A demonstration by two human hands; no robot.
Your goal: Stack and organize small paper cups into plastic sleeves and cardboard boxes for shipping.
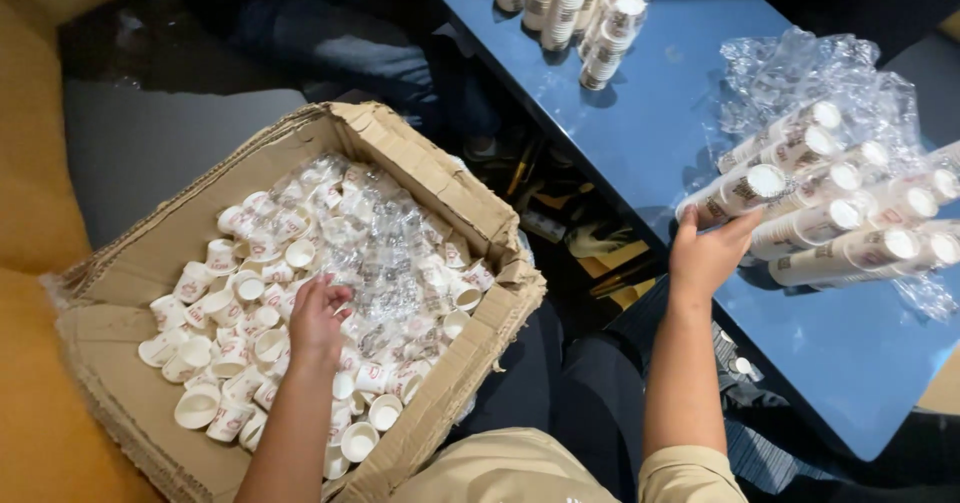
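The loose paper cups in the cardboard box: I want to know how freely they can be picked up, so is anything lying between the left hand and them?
Partly. The left hand already rests on bare paper cups in the cardboard box. Crumpled clear plastic wrap covers the cups just right of it.

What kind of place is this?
Probably a packing or sorting spot: a cardboard box full of loose paper cups, with sleeves of stacked cups in plastic wrap on a blue table.
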